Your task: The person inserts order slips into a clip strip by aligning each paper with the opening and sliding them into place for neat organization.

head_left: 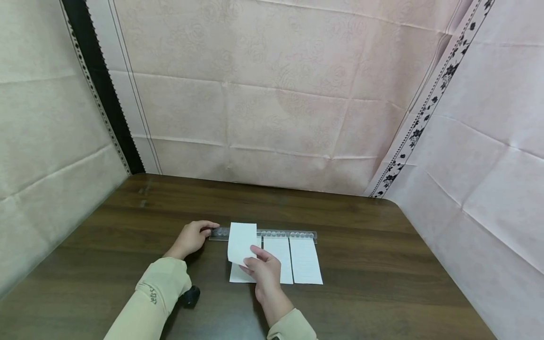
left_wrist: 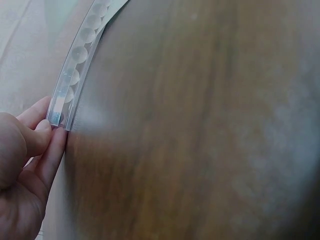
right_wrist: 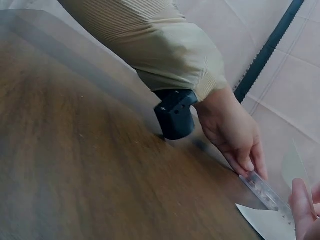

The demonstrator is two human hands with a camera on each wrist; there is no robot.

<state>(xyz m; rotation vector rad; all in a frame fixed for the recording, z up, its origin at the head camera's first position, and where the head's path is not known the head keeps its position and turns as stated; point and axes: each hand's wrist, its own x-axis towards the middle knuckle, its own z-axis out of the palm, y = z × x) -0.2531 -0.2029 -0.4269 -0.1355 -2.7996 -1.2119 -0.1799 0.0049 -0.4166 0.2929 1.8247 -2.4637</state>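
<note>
My left hand point(head_left: 191, 240) pinches the left end of a clear plastic strip point(head_left: 289, 233) that has a row of round clear discs along it. In the left wrist view, thumb and fingers close over the end of the strip point(left_wrist: 79, 55). Between the thumb and fingers of my right hand point(head_left: 266, 273) is a white card point(head_left: 242, 241), raised in front of the strip's left part. Below the strip lie three white cards side by side: the right one point(head_left: 305, 262), the middle one point(head_left: 284, 255) and a left one point(head_left: 241, 275) mostly hidden behind the raised card.
All of it lies on a dark wooden table point(head_left: 374, 264). Pale cloth walls point(head_left: 263, 118) surround the table at the back and sides. A black wrist device point(head_left: 191, 296) hangs under the left sleeve point(head_left: 157, 288).
</note>
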